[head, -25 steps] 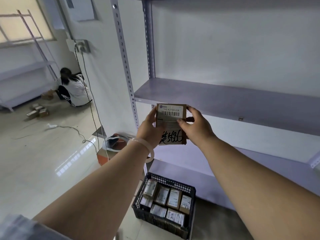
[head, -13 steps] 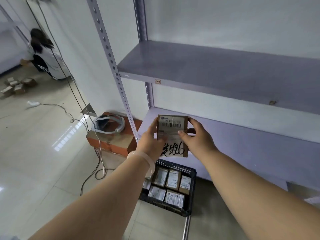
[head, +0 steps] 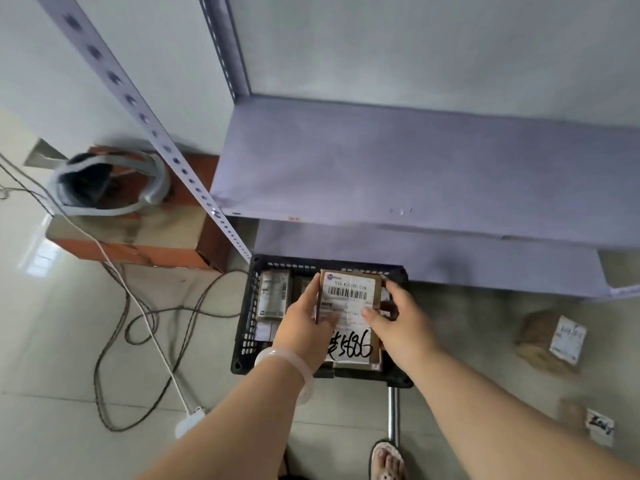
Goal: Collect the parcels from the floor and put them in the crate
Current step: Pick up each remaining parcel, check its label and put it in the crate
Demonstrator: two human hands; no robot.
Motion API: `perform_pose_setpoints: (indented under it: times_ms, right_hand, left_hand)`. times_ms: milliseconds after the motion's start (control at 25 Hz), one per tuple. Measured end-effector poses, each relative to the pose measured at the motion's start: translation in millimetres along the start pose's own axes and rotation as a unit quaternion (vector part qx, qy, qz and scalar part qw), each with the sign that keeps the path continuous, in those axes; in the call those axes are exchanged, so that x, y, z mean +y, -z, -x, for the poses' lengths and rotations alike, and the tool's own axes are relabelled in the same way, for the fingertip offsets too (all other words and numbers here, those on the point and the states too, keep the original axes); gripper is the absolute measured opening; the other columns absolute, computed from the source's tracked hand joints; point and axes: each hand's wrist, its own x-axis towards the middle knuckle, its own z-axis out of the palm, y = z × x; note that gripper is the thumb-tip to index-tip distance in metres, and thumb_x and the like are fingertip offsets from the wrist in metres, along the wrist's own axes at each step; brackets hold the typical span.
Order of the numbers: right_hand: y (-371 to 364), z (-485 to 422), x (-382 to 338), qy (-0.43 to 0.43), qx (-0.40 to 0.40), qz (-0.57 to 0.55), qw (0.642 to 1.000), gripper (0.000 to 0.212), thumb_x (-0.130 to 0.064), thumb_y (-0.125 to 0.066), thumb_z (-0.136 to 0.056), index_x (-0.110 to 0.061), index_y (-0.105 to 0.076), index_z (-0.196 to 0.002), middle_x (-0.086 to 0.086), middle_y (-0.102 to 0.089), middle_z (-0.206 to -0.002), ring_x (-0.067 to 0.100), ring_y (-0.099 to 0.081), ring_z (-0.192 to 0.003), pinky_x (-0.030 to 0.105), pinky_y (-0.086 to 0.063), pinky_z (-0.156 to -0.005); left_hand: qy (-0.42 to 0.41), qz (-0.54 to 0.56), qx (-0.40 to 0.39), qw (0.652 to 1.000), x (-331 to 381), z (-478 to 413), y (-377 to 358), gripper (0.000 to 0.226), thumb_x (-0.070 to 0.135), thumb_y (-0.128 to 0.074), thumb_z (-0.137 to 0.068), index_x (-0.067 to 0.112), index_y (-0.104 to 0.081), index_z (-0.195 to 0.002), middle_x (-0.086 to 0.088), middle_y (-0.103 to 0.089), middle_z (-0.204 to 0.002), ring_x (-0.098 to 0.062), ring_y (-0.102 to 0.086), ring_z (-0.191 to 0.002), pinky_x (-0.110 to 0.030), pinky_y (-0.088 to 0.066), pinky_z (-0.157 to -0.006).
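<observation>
A small brown cardboard parcel [head: 349,306] with a white barcode label and black handwriting is held just over the black plastic crate [head: 246,323]. My left hand [head: 304,323] grips its left edge and my right hand [head: 398,320] grips its right edge, thumb on the label. The crate stands on the floor in front of the low shelf and holds several labelled parcels [head: 275,294], mostly hidden by my hands. Two more brown parcels lie on the floor at the right, one [head: 550,337] nearer the shelf and one [head: 588,422] nearer me.
A grey metal shelving unit [head: 398,168] with a perforated upright [head: 145,119] stands behind the crate. At left an orange box [head: 138,244] carries a grey headset [head: 107,181]. Cables [head: 138,327] trail over the tiled floor. A metal pole [head: 393,414] and my sandalled foot [head: 388,459] are below the crate.
The view has tilted down from the shelves to the floor. Both hands have lowered the parcel from in front of the shelf to just over the crate.
</observation>
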Motion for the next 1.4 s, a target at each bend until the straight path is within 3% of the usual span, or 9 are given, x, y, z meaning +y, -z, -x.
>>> perform_pose_setpoints:
  times_ms: [120, 240, 320, 480, 720, 840, 920, 1160, 1400]
  right_hand:
    - [-45, -49, 41, -0.025, 0.001, 0.01, 1.0, 0.063, -0.031, -0.063, -0.09, -0.037, -0.032, -0.145, -0.012, -0.051, -0.124, 0.007, -0.054, -0.09, 0.015, -0.044, -0.066]
    - [-96, -98, 94, -0.041, -0.003, 0.016, 0.999, 0.063, -0.033, -0.063, -0.09, -0.039, -0.032, -0.144, -0.006, -0.053, -0.135, 0.012, -0.058, -0.104, 0.025, -0.051, -0.08]
    - [-120, -123, 123, -0.05, -0.003, 0.017, 0.999, 0.064, -0.034, -0.062, -0.09, -0.039, -0.03, -0.145, -0.003, -0.053, -0.137, 0.013, -0.057, -0.108, 0.031, -0.051, -0.089]
    - [-151, -173, 146, -0.05, -0.01, 0.02, 0.998, 0.063, -0.035, -0.058, -0.093, -0.039, -0.025, -0.147, -0.004, -0.047, -0.141, 0.006, -0.049, -0.095, 0.019, -0.042, -0.071]
    - [-190, -235, 143, -0.028, -0.02, 0.047, 0.998, 0.054, -0.026, -0.06, -0.091, -0.027, -0.03, -0.135, -0.003, -0.054, -0.119, 0.005, -0.053, -0.075, 0.018, -0.042, -0.056]
    - [-200, -245, 146, -0.012, -0.035, 0.046, 0.998, 0.063, -0.024, -0.06, -0.092, -0.033, -0.027, -0.144, -0.001, -0.05, -0.134, 0.015, -0.057, -0.101, 0.02, -0.045, -0.073]
    - [-203, -247, 147, -0.011, -0.053, 0.043, 0.998, 0.07, -0.023, -0.06, -0.092, -0.039, -0.021, -0.148, -0.001, -0.043, -0.144, 0.019, -0.057, -0.112, 0.026, -0.05, -0.082]
    - [-206, -253, 145, 0.009, -0.051, 0.082, 0.995, 0.074, -0.03, -0.065, -0.089, -0.037, -0.022, -0.149, -0.002, -0.047, -0.14, 0.018, -0.052, -0.119, 0.022, -0.042, -0.09]
    - [-197, -245, 151, 0.019, -0.047, 0.095, 0.994, 0.076, -0.037, -0.065, -0.087, -0.038, -0.02, -0.149, -0.001, -0.042, -0.145, 0.02, -0.051, -0.123, 0.026, -0.043, -0.088]
  left_hand:
    - [0.008, -0.013, -0.015, 1.0, -58, -46, -18, 0.064, 0.016, -0.052, -0.094, 0.047, -0.025, -0.143, 0.028, -0.057, -0.1, 0.004, -0.059, -0.089, -0.012, -0.045, -0.067]
    - [0.037, -0.014, -0.017, 0.999, -123, -96, -41, 0.067, 0.014, -0.052, -0.094, 0.05, -0.022, -0.142, 0.031, -0.056, -0.096, 0.003, -0.061, -0.085, -0.016, -0.05, -0.065]
    - [0.046, -0.024, -0.023, 0.998, -158, -121, -55, 0.067, 0.015, -0.052, -0.094, 0.05, -0.021, -0.143, 0.026, -0.058, -0.106, 0.0, -0.062, -0.086, -0.022, -0.055, -0.069]
    - [0.054, -0.06, 0.002, 0.997, -194, -169, -65, 0.065, 0.024, -0.049, -0.096, 0.048, -0.016, -0.146, 0.006, -0.036, -0.132, 0.001, -0.05, -0.081, -0.012, -0.043, -0.063]
    - [0.077, -0.128, 0.082, 0.985, -212, -235, -56, 0.064, 0.028, -0.055, -0.092, 0.039, -0.021, -0.145, -0.003, -0.046, -0.135, -0.022, -0.058, -0.106, -0.041, -0.052, -0.089]
    - [0.082, -0.133, 0.091, 0.983, -214, -245, -58, 0.067, 0.016, -0.058, -0.089, 0.034, -0.021, -0.143, -0.002, -0.059, -0.112, -0.019, -0.062, -0.084, -0.033, -0.053, -0.067]
    - [0.079, -0.161, 0.084, 0.98, -217, -247, -60, 0.073, 0.011, -0.058, -0.087, 0.033, -0.019, -0.144, -0.003, -0.06, -0.11, -0.02, -0.061, -0.085, -0.031, -0.052, -0.065]
    - [0.06, -0.2, 0.101, 0.973, -222, -255, -61, 0.078, 0.011, -0.061, -0.086, 0.035, -0.018, -0.146, -0.005, -0.047, -0.137, -0.026, -0.048, -0.121, -0.044, -0.045, -0.101]
    - [0.069, -0.181, 0.09, 0.977, -224, -249, -59, 0.081, 0.018, -0.06, -0.089, 0.039, -0.011, -0.149, -0.003, -0.035, -0.146, -0.026, -0.041, -0.13, -0.044, -0.039, -0.107]
